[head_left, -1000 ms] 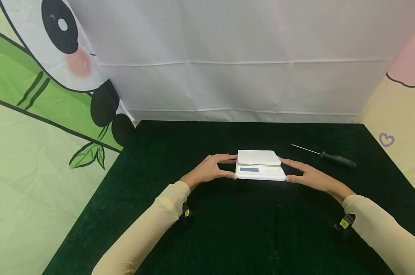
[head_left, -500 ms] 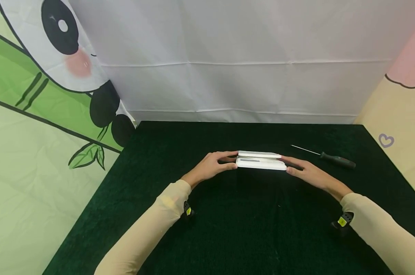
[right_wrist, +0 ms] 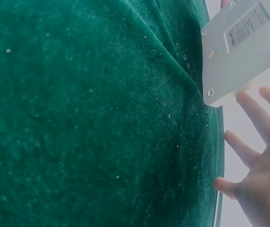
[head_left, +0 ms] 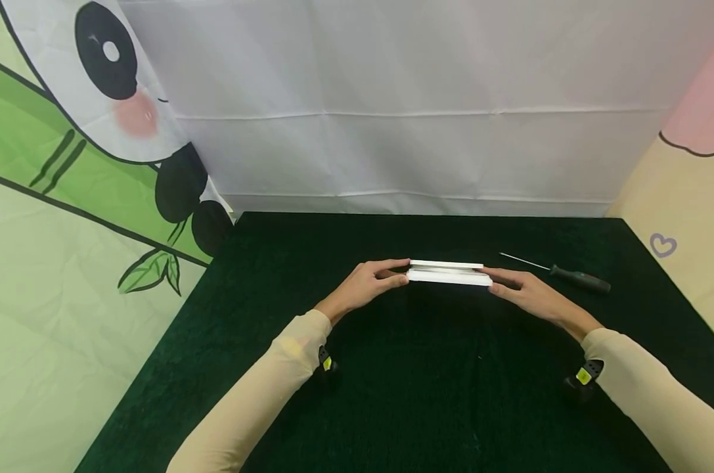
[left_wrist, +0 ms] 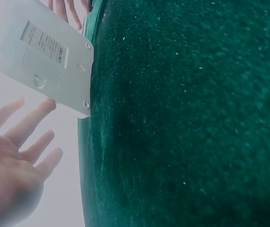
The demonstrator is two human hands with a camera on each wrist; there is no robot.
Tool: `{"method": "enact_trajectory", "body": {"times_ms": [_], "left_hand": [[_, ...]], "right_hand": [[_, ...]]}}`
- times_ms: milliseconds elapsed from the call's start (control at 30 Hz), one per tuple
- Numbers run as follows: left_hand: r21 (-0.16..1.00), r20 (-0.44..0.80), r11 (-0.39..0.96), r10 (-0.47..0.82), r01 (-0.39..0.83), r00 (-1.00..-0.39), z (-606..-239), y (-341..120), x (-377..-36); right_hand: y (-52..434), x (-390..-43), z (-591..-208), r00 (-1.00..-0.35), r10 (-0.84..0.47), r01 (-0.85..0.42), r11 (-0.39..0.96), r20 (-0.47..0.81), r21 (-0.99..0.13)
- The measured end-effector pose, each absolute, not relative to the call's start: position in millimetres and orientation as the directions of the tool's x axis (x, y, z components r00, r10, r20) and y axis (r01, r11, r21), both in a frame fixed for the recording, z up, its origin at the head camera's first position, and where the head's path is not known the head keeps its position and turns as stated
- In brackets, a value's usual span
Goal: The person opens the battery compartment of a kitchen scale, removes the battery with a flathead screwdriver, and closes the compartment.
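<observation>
Scale, white flat rigid plastic kitchen type (head_left: 449, 275), lifted above our dark green desk (head_left: 427, 387); our left hand (head_left: 365, 289) and right hand (head_left: 525, 293) pinch its short ends. Light, smooth, likely slippery: we judge edge grips best.

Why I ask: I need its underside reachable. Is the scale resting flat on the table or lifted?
Lifted. Both wrist views show the scale underside, with label and screws, clear of the table.
</observation>
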State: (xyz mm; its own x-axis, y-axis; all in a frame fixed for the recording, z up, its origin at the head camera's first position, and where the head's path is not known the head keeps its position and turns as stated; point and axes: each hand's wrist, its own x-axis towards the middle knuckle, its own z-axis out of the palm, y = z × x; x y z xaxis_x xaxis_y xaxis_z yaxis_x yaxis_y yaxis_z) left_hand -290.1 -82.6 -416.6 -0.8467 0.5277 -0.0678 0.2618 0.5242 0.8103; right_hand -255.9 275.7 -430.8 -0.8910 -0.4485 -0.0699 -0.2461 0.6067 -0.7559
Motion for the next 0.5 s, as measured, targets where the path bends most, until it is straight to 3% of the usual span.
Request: {"method": "enact_trajectory", "body": {"times_ms": [500], "left_hand": [[0.846, -0.027, 0.480, 0.473, 0.231, -0.881, -411, -79, -300]], "right_hand": [[271, -262, -418, -0.917, -0.397, -0.227, 0.601, -0.040, -0.767]]}}
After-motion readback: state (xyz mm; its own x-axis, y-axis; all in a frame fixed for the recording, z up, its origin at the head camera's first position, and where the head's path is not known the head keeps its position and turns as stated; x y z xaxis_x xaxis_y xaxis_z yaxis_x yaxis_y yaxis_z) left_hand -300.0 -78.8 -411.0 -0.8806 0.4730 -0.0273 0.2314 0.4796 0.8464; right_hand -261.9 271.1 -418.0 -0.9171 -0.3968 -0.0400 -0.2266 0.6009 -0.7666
